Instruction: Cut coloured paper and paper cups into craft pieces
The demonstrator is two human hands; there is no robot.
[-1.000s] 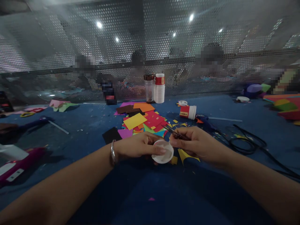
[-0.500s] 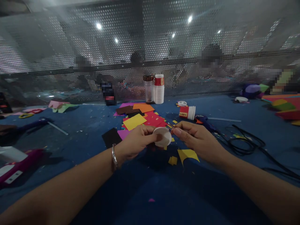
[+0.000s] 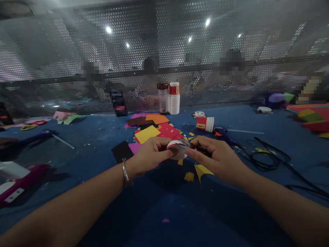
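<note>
My left hand (image 3: 155, 154), with a silver bangle at the wrist, pinches a short white paper cup piece (image 3: 176, 152) with a red edge, its round face tilted toward me. Scissors (image 3: 185, 142) are gripped in my right hand (image 3: 212, 152), and their blades lie at the upper right rim of the cup piece. The fingers hide most of the scissor handles. Behind the hands spreads a pile of coloured paper, with a yellow sheet (image 3: 147, 134) on top. Yellow scraps (image 3: 189, 176) lie below the cup piece.
A stack of paper cups (image 3: 174, 103) stands beside a clear bottle (image 3: 162, 99) near the perforated metal screen (image 3: 133, 51). A red-and-white cup (image 3: 205, 124) lies on its side by a blue glue gun (image 3: 227, 135). Its black cable (image 3: 267, 161) coils at right. A magenta device (image 3: 28, 178) sits left.
The cup piece has risen and tilted in my left hand, so its red edge now shows on top. The scissors have come from beside it onto its rim.
</note>
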